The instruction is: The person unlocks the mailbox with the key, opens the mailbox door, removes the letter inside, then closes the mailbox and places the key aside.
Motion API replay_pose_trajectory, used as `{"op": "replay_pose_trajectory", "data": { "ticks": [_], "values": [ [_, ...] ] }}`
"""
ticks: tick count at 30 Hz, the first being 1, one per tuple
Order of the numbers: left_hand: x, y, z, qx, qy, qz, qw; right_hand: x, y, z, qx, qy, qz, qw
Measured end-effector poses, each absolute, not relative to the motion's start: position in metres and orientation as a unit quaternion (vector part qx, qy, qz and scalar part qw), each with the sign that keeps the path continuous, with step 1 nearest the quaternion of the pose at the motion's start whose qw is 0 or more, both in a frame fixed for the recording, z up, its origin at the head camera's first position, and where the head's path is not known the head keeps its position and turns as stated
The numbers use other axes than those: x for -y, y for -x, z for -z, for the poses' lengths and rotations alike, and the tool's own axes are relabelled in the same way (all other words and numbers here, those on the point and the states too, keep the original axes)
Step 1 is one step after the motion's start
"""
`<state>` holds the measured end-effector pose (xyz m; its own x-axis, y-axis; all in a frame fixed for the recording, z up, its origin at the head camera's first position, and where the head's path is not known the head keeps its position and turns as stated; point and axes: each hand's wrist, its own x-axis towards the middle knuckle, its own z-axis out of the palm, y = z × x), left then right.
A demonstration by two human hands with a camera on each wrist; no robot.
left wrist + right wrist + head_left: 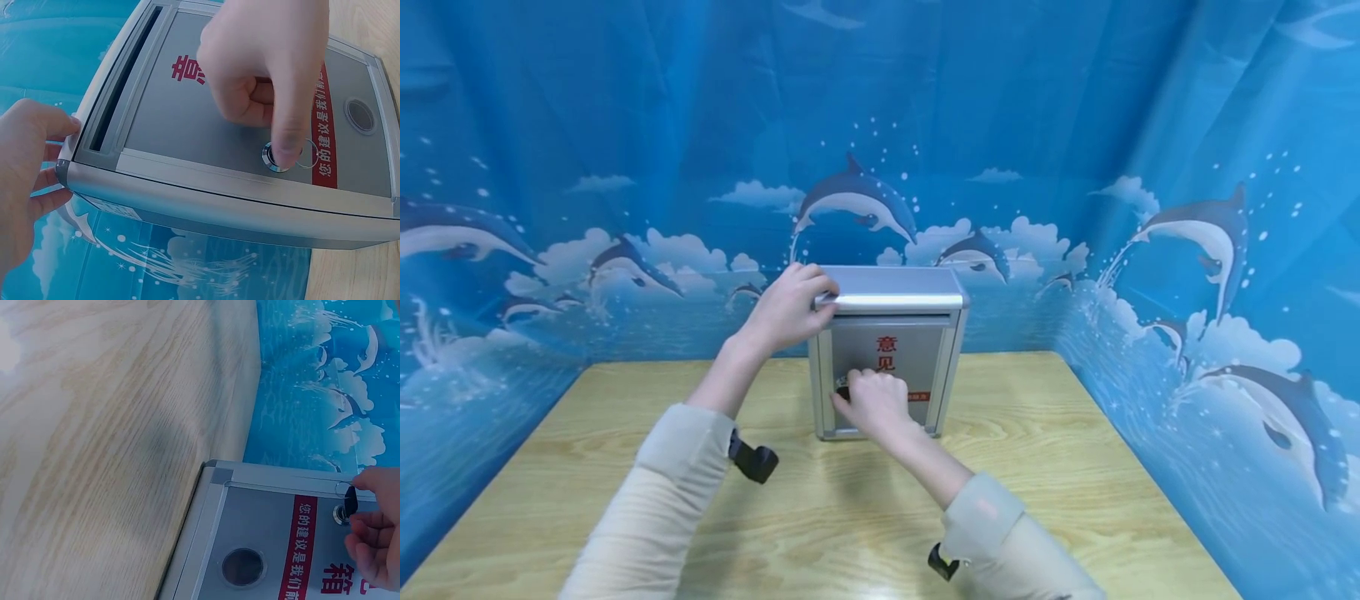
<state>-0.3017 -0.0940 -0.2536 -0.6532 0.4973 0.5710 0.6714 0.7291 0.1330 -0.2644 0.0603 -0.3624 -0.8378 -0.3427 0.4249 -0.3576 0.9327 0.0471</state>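
A silver-grey suggestion box (917,354) with red characters on its front stands upright on the table. My left hand (790,307) holds its top left corner, with the thumb on the front edge. At the front's left side, my right hand (877,404) pinches a black-headed key (351,501) between thumb and fingers. The key sits at the round metal lock (269,157), and a thin ring hangs from it. My right thumb covers most of the key in the left wrist view.
The table (1037,467) has a pale wood-grain top. A blue dolphin-print curtain (715,108) surrounds it at the back and sides. Along the box's top runs a dark slot (128,75), and low on its front is a round dark window (242,567).
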Motion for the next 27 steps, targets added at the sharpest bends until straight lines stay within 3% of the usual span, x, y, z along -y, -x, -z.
{"op": "replay_pose_trajectory", "data": {
  "ticks": [16, 27],
  "values": [
    [0.0938, 0.3006, 0.254, 0.894, 0.323, 0.175, 0.256, -0.0547, 0.2664, 0.3671, 0.936, -0.221, 0.038, 0.271],
    [0.0944, 0.3006, 0.253, 0.895, 0.324, 0.173, 0.254, -0.0515, 0.2633, 0.3616, 0.963, -0.204, 0.01, 0.176]
  ]
}}
